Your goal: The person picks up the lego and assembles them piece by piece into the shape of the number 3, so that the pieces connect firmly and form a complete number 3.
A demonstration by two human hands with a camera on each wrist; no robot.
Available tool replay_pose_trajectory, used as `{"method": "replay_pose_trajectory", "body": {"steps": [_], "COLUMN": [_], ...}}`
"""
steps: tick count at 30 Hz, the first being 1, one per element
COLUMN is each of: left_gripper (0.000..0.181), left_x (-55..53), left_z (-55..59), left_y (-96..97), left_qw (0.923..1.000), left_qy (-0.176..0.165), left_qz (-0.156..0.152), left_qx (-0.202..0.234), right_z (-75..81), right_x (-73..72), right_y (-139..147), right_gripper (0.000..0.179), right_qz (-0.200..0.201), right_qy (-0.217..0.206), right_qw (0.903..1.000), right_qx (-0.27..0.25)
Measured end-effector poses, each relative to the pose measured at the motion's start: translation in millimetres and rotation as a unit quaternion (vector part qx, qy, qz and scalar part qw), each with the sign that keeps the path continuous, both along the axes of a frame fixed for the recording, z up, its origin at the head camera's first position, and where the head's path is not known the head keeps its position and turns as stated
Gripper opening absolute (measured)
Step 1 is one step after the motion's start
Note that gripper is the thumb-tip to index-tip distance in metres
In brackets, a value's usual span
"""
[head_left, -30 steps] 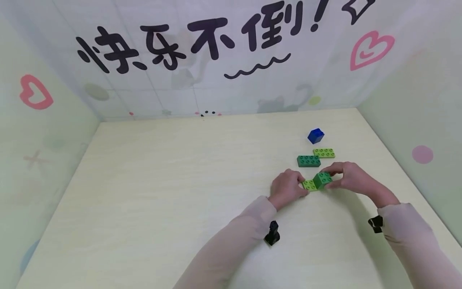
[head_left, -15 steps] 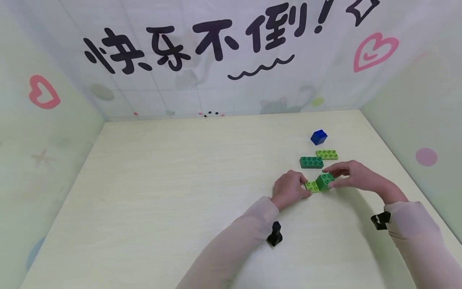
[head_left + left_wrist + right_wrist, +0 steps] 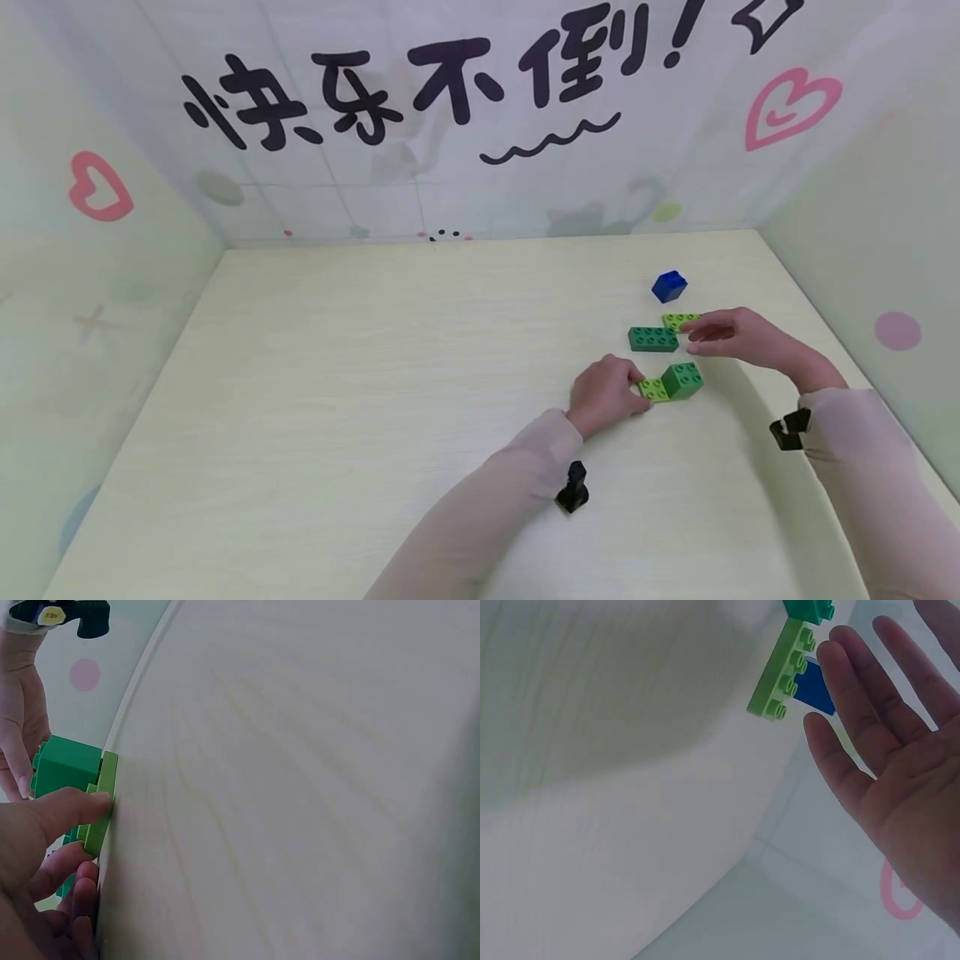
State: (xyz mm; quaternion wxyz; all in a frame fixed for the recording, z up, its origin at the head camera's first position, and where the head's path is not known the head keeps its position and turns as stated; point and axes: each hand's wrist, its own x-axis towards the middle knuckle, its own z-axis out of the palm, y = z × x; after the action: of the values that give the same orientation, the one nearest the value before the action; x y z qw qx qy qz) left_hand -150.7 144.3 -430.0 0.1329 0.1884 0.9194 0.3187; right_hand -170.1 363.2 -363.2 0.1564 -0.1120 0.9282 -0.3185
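My left hand (image 3: 603, 392) pinches the left end of a light green flat toy brick (image 3: 654, 389) on the table, thumb and fingers at its edges. A taller green brick (image 3: 682, 381) sits on that flat brick's right end. Above and behind it, my right hand (image 3: 738, 337) holds nothing, its fingers extended and apart in the right wrist view. Its fingertips overlap a second light green flat brick (image 3: 674, 321), studs showing. Left of those fingertips lies a dark green brick (image 3: 652, 339). In the left wrist view, the left thumb (image 3: 75, 806) presses the flat brick's side.
Farther back on the table (image 3: 420, 358) stands a blue brick (image 3: 669, 287), tilted in view. Printed walls (image 3: 450, 183) enclose the back and both sides. A black camera mount (image 3: 573, 487) shows at the left wrist, another (image 3: 791, 429) at the right.
My right hand has let go of the taller green brick and moved up and back toward the rear light green brick. The left hand keeps its pinch. The head view has shifted slightly.
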Motion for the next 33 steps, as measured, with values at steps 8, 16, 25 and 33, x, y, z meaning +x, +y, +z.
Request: {"method": "replay_pose_trajectory", "body": {"steps": [8,16,25,33], "left_gripper": [0.031,0.031,0.030,0.029], "left_x": [0.5,0.7,0.0,0.1], "left_z": [1.4,1.7,0.0,0.1], "left_y": [-0.4,-1.4,-1.2,-1.6], "left_qw": [1.0000,1.0000,1.0000,1.0000], "left_qy": [-0.003,0.002,0.004,0.005], "left_qz": [-0.004,-0.006,-0.007,-0.005], "left_qx": [0.001,-0.001,-0.002,-0.002], "right_z": [-8.7,-13.4,-22.2,-28.8], "right_x": [-16.6,-24.5,-29.5,-31.0], "right_y": [-2,-5,-8,-9], "right_gripper": [0.046,0.045,0.046,0.045], "right_qz": [-0.001,0.014,0.014,0.002], "right_qy": [-0.018,-0.013,-0.018,-0.020], "right_qw": [0.9998,0.9997,0.9994,0.9995], "right_qx": [0.002,0.013,0.027,0.024]}}
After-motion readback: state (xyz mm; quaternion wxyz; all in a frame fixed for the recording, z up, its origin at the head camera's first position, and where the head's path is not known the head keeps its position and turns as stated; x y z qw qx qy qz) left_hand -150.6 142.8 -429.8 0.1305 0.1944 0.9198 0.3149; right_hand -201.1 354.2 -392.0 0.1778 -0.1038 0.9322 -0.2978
